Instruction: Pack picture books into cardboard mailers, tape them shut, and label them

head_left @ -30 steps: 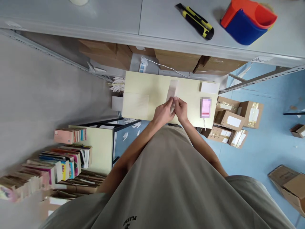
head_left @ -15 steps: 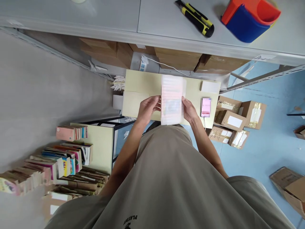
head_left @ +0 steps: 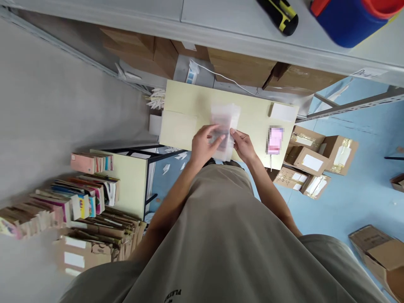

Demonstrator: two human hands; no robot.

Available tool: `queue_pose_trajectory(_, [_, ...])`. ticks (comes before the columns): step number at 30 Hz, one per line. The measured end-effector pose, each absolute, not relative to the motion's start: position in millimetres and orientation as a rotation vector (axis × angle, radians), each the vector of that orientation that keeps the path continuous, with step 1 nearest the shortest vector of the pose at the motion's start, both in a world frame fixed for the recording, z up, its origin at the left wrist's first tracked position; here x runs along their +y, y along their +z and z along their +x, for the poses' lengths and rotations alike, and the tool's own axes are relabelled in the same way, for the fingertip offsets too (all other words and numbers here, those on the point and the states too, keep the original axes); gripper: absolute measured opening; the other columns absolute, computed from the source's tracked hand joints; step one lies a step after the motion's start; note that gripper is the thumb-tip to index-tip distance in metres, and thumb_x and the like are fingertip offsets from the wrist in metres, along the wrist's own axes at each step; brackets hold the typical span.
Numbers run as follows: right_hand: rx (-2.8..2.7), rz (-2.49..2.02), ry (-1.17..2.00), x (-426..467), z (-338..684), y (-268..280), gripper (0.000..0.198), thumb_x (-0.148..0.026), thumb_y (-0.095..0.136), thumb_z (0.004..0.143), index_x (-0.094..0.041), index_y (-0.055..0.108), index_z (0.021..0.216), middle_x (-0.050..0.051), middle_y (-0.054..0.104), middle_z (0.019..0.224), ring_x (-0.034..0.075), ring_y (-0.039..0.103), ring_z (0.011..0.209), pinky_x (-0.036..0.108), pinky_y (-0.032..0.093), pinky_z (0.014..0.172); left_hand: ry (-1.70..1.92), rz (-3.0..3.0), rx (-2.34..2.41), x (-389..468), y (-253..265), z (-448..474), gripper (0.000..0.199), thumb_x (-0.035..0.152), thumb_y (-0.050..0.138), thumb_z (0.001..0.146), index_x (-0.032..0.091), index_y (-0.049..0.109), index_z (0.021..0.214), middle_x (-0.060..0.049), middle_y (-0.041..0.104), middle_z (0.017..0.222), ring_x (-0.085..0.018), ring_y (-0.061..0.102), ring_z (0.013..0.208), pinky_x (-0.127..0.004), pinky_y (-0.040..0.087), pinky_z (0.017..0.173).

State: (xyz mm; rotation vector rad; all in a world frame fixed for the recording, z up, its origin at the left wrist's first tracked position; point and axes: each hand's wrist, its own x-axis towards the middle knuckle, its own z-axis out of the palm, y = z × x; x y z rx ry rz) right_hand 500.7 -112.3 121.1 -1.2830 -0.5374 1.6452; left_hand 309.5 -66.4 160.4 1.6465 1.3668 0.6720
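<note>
A pale, translucent plastic sleeve (head_left: 225, 111) with something flat and darker inside is held upright in front of my body, over a cream tabletop (head_left: 179, 97). Motion blurs it, so its contents cannot be read. My right hand (head_left: 243, 145) pinches its right edge between thumb and fingers. In front of its left side is my left hand (head_left: 204, 143), thumb and fingers apart, with the thumb tip against the sleeve's face or just off it.
A phone (head_left: 275, 140) on a cable and a white box (head_left: 284, 112) lie on the table's right side. Taped cartons (head_left: 311, 162) stand beyond it. Rows of books (head_left: 78, 198) are at left. A utility knife (head_left: 284, 19) lies on the shelf above.
The sleeve has turned and narrowed in view, shifting slightly left. My left hand has moved right, from beside its edge to in front of its face. The right hand keeps its pinch.
</note>
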Motion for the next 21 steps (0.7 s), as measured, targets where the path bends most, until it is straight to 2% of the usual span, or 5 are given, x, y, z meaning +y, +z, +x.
queue_pose_trajectory(2, [-0.551,-1.296,1.636,-113.4,484.7,116.7,0.069,-0.092,0.087,0.088,-0.026,0.089,0.109,0.007,0.087,0.114,0.030,0.081,0.123,0.048,0.076,0.105,0.612,1.647,1.374,-77.4,157.3,312.8,0.045,0.028,0.088,0.099,0.026,0.079,0.143,-0.012,0.078,0.152,-0.032,0.079,0.136,-0.042,0.070,0.110])
queue_pose_trajectory(5, [-0.645,-1.260,1.598,-111.6,464.5,111.5,0.065,-0.088,0.080,0.097,-0.031,0.090,0.125,0.008,0.083,0.144,0.032,0.076,0.142,0.055,0.073,0.117,0.654,1.499,1.450,-80.3,140.3,305.0,0.043,0.025,0.080,0.100,0.023,0.079,0.144,-0.011,0.083,0.145,-0.032,0.083,0.128,-0.044,0.070,0.111])
queue_pose_trajectory(11, [-0.903,-1.433,1.372,-88.6,449.7,94.1,0.061,-0.080,0.080,0.101,-0.036,0.086,0.143,0.009,0.067,0.174,0.037,0.056,0.170,0.057,0.063,0.130,0.787,0.979,1.307,-37.7,95.9,243.0,0.059,0.051,0.093,0.085,0.017,0.084,0.133,-0.015,0.090,0.135,-0.038,0.085,0.128,-0.047,0.071,0.107])
queue_pose_trajectory(15, [-0.856,-1.536,1.394,-67.1,429.9,81.8,0.070,-0.077,0.086,0.097,-0.036,0.079,0.153,0.010,0.075,0.164,0.036,0.070,0.153,0.056,0.065,0.127,0.786,0.845,1.251,-6.8,83.9,199.0,0.071,0.054,0.102,0.072,0.018,0.086,0.132,-0.014,0.091,0.132,-0.039,0.086,0.126,-0.045,0.072,0.099])
queue_pose_trajectory(21, [-0.872,-1.560,1.489,-29.5,365.0,59.5,0.075,-0.067,0.085,0.098,-0.027,0.075,0.162,0.013,0.083,0.153,0.034,0.081,0.134,0.053,0.070,0.120,0.737,0.829,1.220,32.0,58.4,142.2,0.072,0.050,0.097,0.076,0.016,0.084,0.138,-0.016,0.091,0.131,-0.037,0.085,0.124,-0.045,0.071,0.100])
